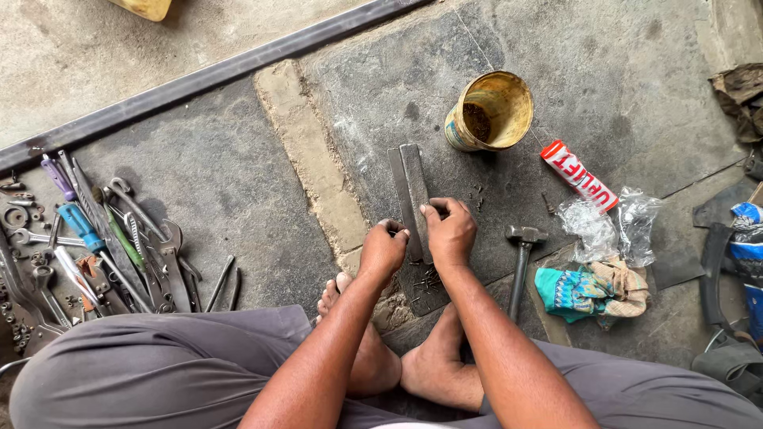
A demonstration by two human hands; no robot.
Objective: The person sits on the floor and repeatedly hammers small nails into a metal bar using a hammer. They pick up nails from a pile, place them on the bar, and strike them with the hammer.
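Two flat dark metal strips (410,179) lie side by side on the stone floor, running away from me. My left hand (382,249) is curled against the near end of the left strip, fingers closed on a small item I cannot make out. My right hand (451,231) presses down on the near end of the right strip with thumb and fingers. Small nails (429,280) lie scattered just below the hands, in front of my bare feet (433,361).
A hammer (521,258) lies right of my right hand. A yellow tin (489,111) stands beyond the strips. A red-and-white tube (579,176), plastic bags (608,222) and a patterned cloth (590,287) lie at right. Wrenches, screwdrivers and pliers (103,246) are piled at left.
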